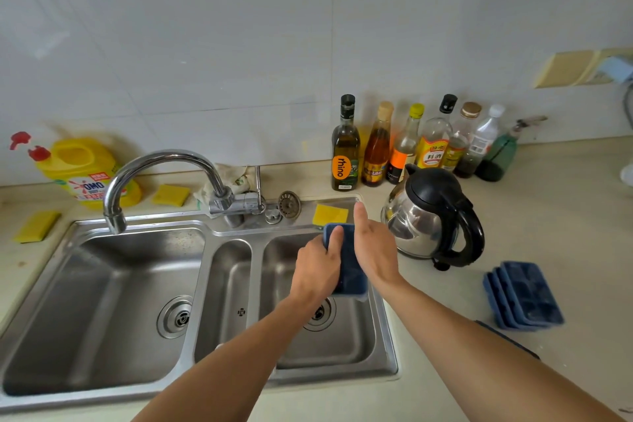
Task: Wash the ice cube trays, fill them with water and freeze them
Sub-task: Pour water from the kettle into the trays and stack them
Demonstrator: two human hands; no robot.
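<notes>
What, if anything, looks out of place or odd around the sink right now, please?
The sink strainer is out of its drain, propped on edge on the ledge behind the right basin. The faucet points over the left basin, away from the held ice cube tray.

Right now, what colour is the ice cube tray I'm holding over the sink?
Dark blue. The ice cube tray shows best in the head view, the only one.

Black-and-steel kettle (432, 216) on bench (548, 216), right of sink. Behind it, row of 7 bottles (421, 144) along tiled wall (239, 44). Yellow detergent jug (87, 171) w/ red cap, far left. Yellow sponges: one at bench's left edge (37, 225), one by jug (170, 195), one behind right basin (330, 214). Rag (227, 181) behind tap.
</notes>
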